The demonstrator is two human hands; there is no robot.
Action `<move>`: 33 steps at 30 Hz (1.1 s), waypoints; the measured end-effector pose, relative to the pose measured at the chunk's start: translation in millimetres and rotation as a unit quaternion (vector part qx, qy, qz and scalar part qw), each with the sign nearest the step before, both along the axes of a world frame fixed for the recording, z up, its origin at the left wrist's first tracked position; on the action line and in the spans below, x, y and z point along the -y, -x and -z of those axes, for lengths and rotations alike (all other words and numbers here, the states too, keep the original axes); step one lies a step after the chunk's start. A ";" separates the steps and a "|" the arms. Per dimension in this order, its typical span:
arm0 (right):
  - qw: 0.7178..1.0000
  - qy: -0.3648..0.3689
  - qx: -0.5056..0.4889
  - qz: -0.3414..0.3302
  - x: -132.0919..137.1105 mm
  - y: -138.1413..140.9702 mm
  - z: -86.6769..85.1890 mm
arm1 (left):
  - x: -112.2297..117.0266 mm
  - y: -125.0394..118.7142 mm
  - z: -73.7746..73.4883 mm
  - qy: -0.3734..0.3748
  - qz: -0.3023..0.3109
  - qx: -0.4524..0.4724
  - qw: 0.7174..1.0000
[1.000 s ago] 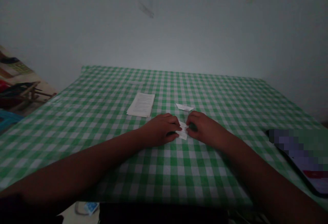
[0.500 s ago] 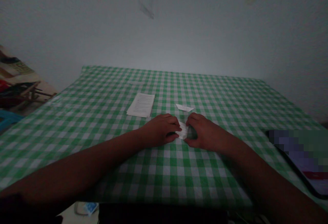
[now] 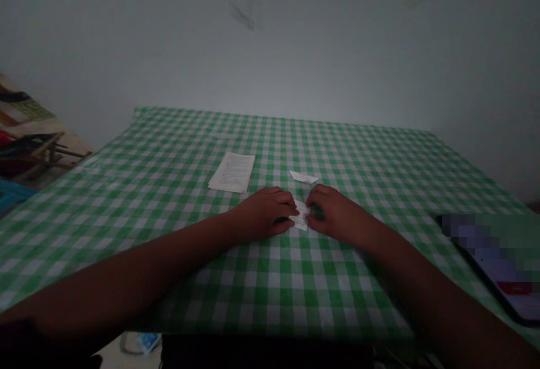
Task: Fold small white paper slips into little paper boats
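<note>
A small folded white paper (image 3: 301, 215) with faint printed lines lies on the green-and-white checked tablecloth (image 3: 169, 189). My left hand (image 3: 264, 211) pinches its left edge with curled fingers. My right hand (image 3: 333, 214) pinches its right edge, fingers also curled. Both hands rest on the cloth at the table's middle, almost touching each other. Most of the paper is hidden under my fingertips.
A larger printed sheet (image 3: 233, 171) lies flat behind my left hand. A small white paper scrap (image 3: 304, 176) sits just beyond my right hand. A dark phone or tablet (image 3: 498, 262) lies at the right edge. A white wall stands behind the table; furniture shows at far left.
My right hand's fingers shifted slightly on the folded paper, lifting a little and pressing back down. My left hand stayed put.
</note>
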State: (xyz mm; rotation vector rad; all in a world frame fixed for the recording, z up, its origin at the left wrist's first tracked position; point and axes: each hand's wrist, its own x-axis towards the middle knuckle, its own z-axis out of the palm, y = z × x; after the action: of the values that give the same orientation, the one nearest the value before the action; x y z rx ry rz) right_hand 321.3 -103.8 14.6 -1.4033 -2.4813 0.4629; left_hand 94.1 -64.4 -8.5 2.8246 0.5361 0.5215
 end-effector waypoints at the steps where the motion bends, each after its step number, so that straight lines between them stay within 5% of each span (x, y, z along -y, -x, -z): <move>1: 1.000 0.000 0.002 -0.003 2.0 0.7 -0.6 | -0.2 0.1 0.2 -0.001 0.001 0.000 1.000; 14: 0.995 -0.022 -0.006 0.099 -13.9 -5.3 7.4 | -1.9 0.6 1.3 -0.003 0.010 0.005 1.000; 22: 0.999 0.005 -0.008 0.050 0.1 -0.6 3.1 | -1.3 0.5 0.4 -0.002 0.004 -0.002 1.000; 33: 0.993 -0.005 0.012 0.114 -8.6 -4.1 5.0 | -2.7 0.5 1.7 -0.004 0.012 0.002 1.000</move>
State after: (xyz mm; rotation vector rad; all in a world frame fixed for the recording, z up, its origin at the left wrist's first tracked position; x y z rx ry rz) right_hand 325.4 -95.3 9.6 -1.6721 -2.2991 0.3862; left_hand 93.6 -61.7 -10.2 2.8338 0.4998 0.5255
